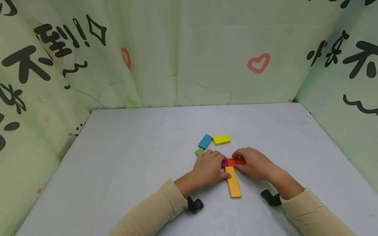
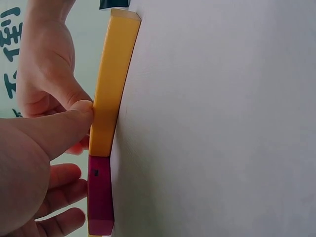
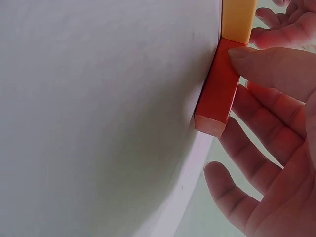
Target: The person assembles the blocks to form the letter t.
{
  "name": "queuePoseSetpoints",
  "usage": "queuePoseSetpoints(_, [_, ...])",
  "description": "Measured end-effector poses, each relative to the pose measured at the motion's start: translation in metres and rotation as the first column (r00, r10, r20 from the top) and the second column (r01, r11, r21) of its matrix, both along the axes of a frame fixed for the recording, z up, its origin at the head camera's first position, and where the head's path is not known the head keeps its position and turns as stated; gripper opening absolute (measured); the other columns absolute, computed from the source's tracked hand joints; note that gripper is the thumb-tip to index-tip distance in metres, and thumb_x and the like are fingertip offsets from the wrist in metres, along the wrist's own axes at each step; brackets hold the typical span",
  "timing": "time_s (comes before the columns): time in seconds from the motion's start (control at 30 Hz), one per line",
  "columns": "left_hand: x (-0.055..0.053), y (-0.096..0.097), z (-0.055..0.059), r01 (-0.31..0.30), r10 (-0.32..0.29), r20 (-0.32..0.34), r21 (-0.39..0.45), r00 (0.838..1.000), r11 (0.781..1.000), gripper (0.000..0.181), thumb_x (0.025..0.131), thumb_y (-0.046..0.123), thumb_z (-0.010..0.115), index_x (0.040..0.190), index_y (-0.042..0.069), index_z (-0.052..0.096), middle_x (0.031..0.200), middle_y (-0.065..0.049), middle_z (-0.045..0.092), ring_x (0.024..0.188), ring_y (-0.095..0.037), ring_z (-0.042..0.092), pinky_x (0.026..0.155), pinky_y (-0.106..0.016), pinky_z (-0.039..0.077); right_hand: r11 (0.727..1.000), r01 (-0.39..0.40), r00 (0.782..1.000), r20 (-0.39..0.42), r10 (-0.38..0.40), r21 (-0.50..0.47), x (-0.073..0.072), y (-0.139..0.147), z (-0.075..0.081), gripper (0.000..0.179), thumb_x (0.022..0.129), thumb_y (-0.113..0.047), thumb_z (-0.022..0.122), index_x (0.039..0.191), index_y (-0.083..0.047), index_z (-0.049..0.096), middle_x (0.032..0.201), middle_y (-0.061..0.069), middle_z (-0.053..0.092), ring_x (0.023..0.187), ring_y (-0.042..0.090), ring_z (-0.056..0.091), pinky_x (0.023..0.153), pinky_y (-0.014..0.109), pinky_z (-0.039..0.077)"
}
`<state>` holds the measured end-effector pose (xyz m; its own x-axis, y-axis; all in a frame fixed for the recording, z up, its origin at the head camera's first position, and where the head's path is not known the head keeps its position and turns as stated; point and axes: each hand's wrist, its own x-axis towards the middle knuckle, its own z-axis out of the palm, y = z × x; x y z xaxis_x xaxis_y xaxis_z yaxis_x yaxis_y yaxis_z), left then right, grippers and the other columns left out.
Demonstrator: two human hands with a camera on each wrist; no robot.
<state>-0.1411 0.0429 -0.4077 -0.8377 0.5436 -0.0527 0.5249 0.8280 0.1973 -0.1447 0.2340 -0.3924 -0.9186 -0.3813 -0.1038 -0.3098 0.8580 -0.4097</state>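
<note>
Two blocks, a magenta one [image 2: 100,197] and a red-orange one [image 3: 217,88], lie end to end across the top of a long yellow-orange block [image 1: 233,183], forming a T on the white table. My left hand [image 1: 209,167] touches the long block with its thumb, near the joint. Its other fingers reach over beside the magenta block, which they partly hide in the head view. My right hand [image 1: 255,163] pinches the red-orange block, thumb on the near side and index finger at the far side. In the right wrist view its remaining fingers are spread loosely.
Beyond the left hand lie a blue block [image 1: 205,142], a yellow block [image 1: 221,140] and a green block [image 1: 199,151], partly hidden by that hand. Pale green curtains [image 1: 206,65] with black writing surround the white table [image 1: 133,157] at the back and sides.
</note>
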Motion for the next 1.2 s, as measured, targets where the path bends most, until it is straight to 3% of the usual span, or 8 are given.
queuePoseSetpoints(1.2, [0.000,-0.003,0.001,-0.009,0.009,0.017,0.017,1.000,1.000,0.057,0.087,0.060,0.069,0.128,0.021,0.064,0.125,0.006,0.062,0.108,-0.015,0.049,0.081,-0.031,0.038,0.998,-0.023,1.000,-0.018,0.022,-0.059,0.010,-0.001,0.001,0.033,0.086,-0.016,0.079,0.115,-0.003,0.069,0.110,0.008,0.067,0.101,0.028,0.059,0.089,0.048,0.052])
